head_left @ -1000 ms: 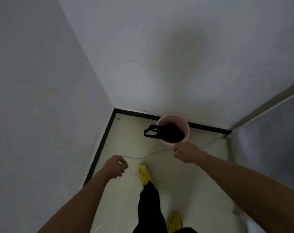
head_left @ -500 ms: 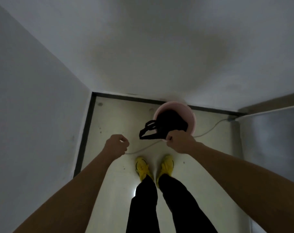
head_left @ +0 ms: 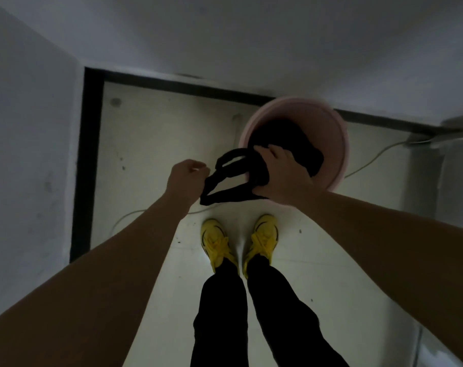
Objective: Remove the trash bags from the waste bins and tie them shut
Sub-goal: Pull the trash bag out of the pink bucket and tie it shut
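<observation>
Gripping the black trash bag (head_left: pixel 299 147), half inside the pink bin (head_left: pixel 340 144), the right hand (head_left: pixel 280 178) has a fistful; left hand (head_left: pixel 186 178) curls against the handle loops (head_left: pixel 229 168), hold unclear. Best: catch both loops, lift straight up, steadily.

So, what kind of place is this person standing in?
Probably a bare corner of an indoor room: plain white walls meet, a black skirting strip edges the pale floor, and a pink waste bin holds a black trash bag.
</observation>
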